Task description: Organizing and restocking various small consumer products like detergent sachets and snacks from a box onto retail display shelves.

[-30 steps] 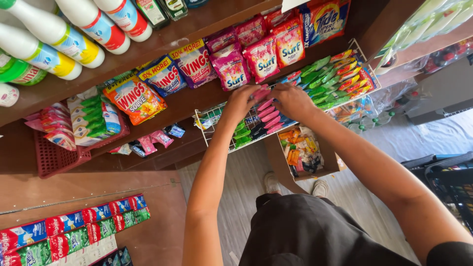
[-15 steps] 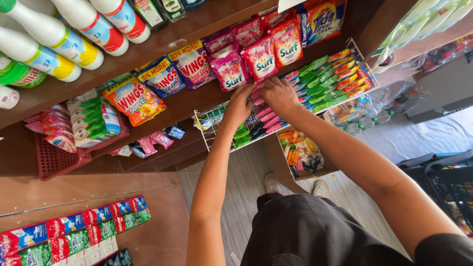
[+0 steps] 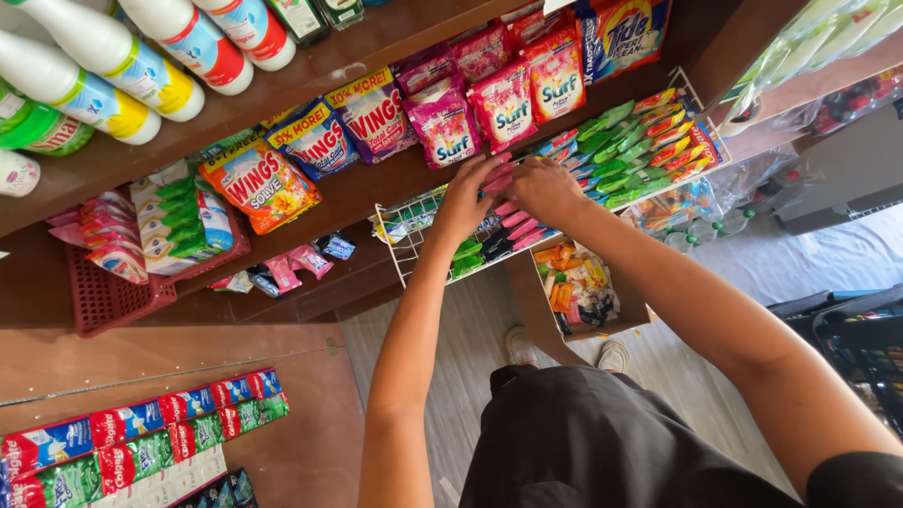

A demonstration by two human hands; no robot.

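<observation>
My left hand (image 3: 464,202) and my right hand (image 3: 541,191) meet over a white wire basket (image 3: 393,246) hung on a wooden shelf. Both hands pinch a bunch of slim pink sachets (image 3: 499,177) at the basket's middle. More pink sachets (image 3: 516,225) lie just below my right hand, with green and dark sachets (image 3: 473,254) under my left hand. A row of green, orange and red sachets (image 3: 641,141) fills the basket's right part.
Pink detergent pouches (image 3: 475,103) and blue, purple and orange pouches (image 3: 310,146) stand on the shelf above. White bottles (image 3: 113,66) lie top left. A red basket (image 3: 108,296) sits at left. An open cardboard box (image 3: 578,292) stands on the floor by my feet.
Both hands stayed at the basket's middle, shifting slightly among the pink sachets; the camera view moved a little.
</observation>
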